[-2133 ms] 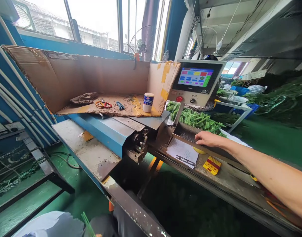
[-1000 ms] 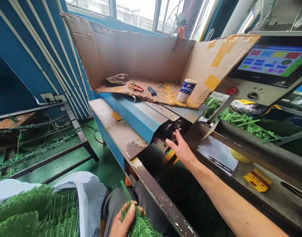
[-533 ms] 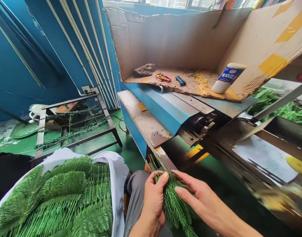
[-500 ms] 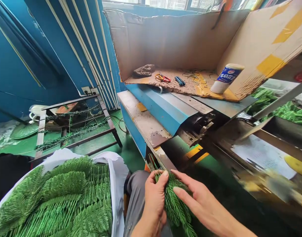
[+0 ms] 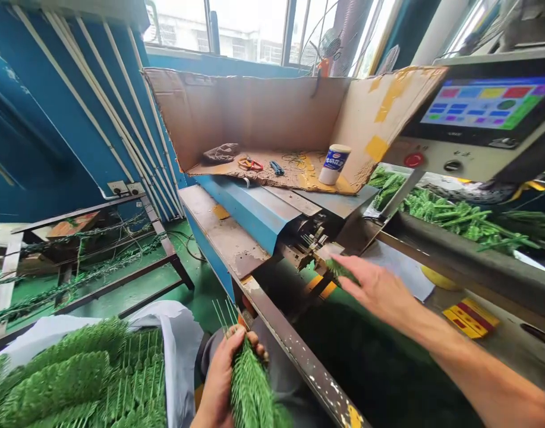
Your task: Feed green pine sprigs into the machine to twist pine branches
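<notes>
My left hand (image 5: pixel 225 371) is closed around a bunch of green artificial pine sprigs (image 5: pixel 249 389) at my lap, wire stems pointing up. My right hand (image 5: pixel 374 288) reaches out to the machine's feed mechanism (image 5: pixel 310 244) and pinches a single green sprig (image 5: pixel 341 270) at its opening. A blue machine housing (image 5: pixel 249 211) lies behind the mechanism. At lower left a white sack (image 5: pixel 174 339) holds many more green sprigs (image 5: pixel 80 380).
A cardboard screen (image 5: pixel 263 113) on the machine holds a white can (image 5: pixel 334 164), scissors (image 5: pixel 249 163) and a cloth. A touchscreen panel (image 5: pixel 481 113) with a red button stands right, green sprigs (image 5: pixel 450 214) behind it. A metal rack (image 5: pixel 98 249) stands left.
My right hand left the bunch at my lap and carried one sprig up to the machine's feed mechanism. The left hand kept the bunch. My view lifted toward the machine.
</notes>
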### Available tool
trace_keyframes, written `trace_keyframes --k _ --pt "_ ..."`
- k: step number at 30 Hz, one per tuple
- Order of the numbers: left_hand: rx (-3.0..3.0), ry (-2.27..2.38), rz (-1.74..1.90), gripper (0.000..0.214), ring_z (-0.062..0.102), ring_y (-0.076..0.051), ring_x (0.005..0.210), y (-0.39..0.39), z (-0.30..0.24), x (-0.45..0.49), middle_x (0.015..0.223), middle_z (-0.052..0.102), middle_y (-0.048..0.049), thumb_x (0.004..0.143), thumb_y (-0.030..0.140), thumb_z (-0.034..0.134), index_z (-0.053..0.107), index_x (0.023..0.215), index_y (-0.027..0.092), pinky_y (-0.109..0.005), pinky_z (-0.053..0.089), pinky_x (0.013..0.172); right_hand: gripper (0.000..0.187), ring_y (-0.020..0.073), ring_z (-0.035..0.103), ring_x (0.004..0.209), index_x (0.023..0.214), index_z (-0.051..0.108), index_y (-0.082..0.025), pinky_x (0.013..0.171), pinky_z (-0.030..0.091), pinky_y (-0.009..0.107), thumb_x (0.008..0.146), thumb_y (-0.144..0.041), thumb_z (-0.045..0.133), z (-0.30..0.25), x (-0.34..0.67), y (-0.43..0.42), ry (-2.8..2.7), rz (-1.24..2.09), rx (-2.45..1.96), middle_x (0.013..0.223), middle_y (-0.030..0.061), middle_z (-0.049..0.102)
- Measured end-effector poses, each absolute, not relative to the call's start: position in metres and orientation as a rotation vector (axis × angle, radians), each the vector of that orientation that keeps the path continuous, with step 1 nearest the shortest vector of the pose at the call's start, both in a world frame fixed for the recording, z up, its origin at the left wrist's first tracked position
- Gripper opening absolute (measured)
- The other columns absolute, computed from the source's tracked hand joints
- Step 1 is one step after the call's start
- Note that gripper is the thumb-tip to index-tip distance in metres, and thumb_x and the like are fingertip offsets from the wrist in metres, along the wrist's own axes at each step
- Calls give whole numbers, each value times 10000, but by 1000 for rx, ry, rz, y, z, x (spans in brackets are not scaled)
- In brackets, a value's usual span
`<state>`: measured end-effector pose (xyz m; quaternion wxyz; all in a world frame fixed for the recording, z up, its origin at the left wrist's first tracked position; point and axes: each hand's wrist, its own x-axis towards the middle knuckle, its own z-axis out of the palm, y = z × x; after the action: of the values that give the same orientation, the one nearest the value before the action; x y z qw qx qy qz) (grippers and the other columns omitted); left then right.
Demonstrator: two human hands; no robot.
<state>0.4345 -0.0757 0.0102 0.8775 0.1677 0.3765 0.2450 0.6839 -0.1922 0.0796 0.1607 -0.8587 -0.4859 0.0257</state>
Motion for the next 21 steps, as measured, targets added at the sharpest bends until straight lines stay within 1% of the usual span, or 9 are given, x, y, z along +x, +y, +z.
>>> trace_keyframes --k 2,4,7,10,13,15,17,19,21 --pt "355 730 423 222 626 -174 589 -79 -4 431 653 647 7 650 262 748 550 735 210 -353 514 657 438 262 605 929 1311 462 -211 704 518 377 874 -183 452 97 706 -186 -1494 -189 -2776 1114 84 591" --pt "391 664 383 242 604 -165 530 -88 -17 430 610 639 3 606 291 778 569 687 200 -384 516 665 391 243 619 807 1270 487 -213 587 488 321 885 -169 437 106 717 -176 -1587 -299 -2961 991 81 604" --pt "385 616 398 246 600 -155 520 -100 -28 429 592 624 3 587 324 788 595 677 200 -414 516 703 327 219 607 737 1205 517 -214 541 443 272 896 -160 421 103 719 -158 -1681 -343 -3012 901 78 584" --pt "346 626 437 234 619 -159 547 -104 -34 426 608 625 6 586 332 789 615 683 210 -425 515 734 305 228 588 802 1169 526 -224 541 445 259 889 -151 432 87 716 -144 -1672 -452 -2939 1034 109 545" --pt "309 642 479 256 631 -167 579 -101 -41 422 630 645 2 546 348 813 644 683 212 -429 519 752 356 240 570 883 1267 460 -200 592 489 288 920 -170 387 69 720 -140 -1628 -544 -2776 1147 137 497" --pt "289 667 503 279 639 -176 604 -100 -43 421 651 663 -9 524 355 825 667 694 200 -427 523 759 457 250 569 935 1395 303 -169 677 517 328 946 -225 364 62 728 -142 -1621 -508 -2626 1209 149 471" --pt "278 697 517 287 650 -194 640 -100 -43 419 676 685 -30 527 348 825 689 718 182 -419 528 754 600 276 522 1078 1459 120 -153 827 506 374 947 -306 394 59 738 -149 -1656 -404 -2442 1351 157 359" --pt "279 725 519 313 655 -206 671 -101 -39 416 700 699 -54 527 337 829 706 757 162 -401 534 743 751 310 342 1270 1467 -19 -145 1007 395 435 927 -399 436 61 739 -158 -1746 -315 -2242 1469 150 165" --pt "304 765 514 344 646 -191 641 -102 -31 414 676 689 -53 535 326 828 711 802 143 -371 537 722 857 323 156 1351 1466 -63 -141 1104 235 485 893 -480 476 66 725 -169 -1798 -274 -2080 1502 129 51"
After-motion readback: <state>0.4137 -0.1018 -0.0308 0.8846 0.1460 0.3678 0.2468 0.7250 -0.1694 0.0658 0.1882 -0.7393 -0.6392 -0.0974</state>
